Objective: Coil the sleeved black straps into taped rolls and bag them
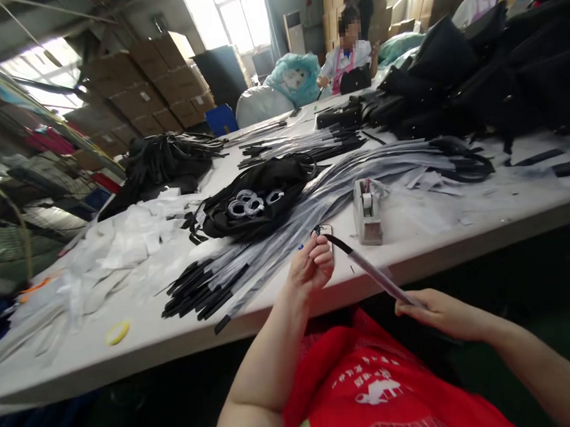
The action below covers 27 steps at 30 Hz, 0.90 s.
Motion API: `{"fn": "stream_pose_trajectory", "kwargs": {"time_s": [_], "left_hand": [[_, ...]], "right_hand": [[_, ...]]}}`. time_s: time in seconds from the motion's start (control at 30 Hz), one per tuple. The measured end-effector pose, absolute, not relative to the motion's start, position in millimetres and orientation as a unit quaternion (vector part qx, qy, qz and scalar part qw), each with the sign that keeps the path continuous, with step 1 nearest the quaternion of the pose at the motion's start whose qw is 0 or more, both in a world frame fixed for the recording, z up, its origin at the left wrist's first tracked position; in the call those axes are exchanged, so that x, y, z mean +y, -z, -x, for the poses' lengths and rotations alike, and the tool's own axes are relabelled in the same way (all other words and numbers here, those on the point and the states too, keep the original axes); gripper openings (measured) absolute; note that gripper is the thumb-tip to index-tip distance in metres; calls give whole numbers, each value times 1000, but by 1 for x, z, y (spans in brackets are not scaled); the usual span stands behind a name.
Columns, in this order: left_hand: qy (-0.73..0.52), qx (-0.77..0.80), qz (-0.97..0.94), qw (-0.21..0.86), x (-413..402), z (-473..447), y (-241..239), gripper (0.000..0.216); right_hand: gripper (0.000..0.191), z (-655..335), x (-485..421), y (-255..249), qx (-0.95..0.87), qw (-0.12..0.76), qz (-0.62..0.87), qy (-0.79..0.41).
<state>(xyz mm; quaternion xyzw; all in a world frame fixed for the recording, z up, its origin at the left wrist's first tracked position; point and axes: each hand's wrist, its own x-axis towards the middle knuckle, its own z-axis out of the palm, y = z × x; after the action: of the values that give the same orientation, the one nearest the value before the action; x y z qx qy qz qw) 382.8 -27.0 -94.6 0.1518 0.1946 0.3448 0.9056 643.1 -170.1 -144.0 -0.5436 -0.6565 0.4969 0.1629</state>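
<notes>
A black strap point(383, 281), mostly sleeved in clear plastic, stretches between my two hands over the table's front edge. My left hand point(312, 261) is closed on its bare black end, where a small dark piece shows at the fingertips. Farther along, my right hand point(423, 309) grips the plastic-covered part. Just beyond my left hand lie many more plastic-sleeved straps point(295, 216), fanned across the table. A tape dispenser point(367, 211) stands to the right of my left hand.
Clear rings point(254, 206) lie on a black bundle point(237, 226). White scraps point(136, 232) and a yellow tape roll point(117, 332) are at left. Black bags point(489, 78) pile up at right. Across the white table point(290, 303) a person point(350, 55) handles a black bag.
</notes>
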Motion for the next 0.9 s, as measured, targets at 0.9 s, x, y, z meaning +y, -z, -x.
{"fn": "stream_pose_trajectory", "kwargs": {"time_s": [0.9], "left_hand": [[-284, 301, -531, 740, -113, -469, 117, 70]], "right_hand": [[40, -594, -188, 144, -602, 355, 451, -555]]}}
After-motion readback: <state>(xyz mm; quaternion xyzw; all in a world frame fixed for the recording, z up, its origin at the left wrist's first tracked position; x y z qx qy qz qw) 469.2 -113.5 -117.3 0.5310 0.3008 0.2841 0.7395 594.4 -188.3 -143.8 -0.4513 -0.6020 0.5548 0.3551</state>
